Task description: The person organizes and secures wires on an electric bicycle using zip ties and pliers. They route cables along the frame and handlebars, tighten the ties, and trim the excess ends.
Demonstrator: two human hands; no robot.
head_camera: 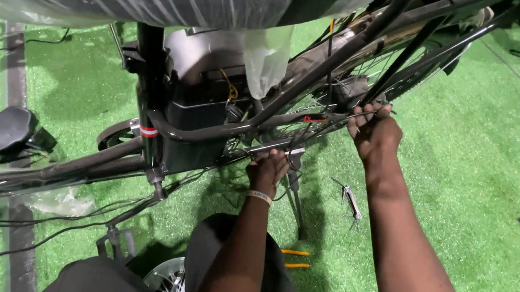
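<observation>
Both arms reach forward, left hand (268, 170) and right hand (375, 132) curled closed.

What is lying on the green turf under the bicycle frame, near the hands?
On the turf lie a metal multi-tool and yellow-handled pliers, whose jaws are hidden behind the left arm. The left hand and right hand grip the bicycle frame above.

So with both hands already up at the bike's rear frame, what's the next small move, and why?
Probably draw the thin cable taut: the right hand pinches it by the rear wheel, while the left hand grips the frame tube below.
</observation>
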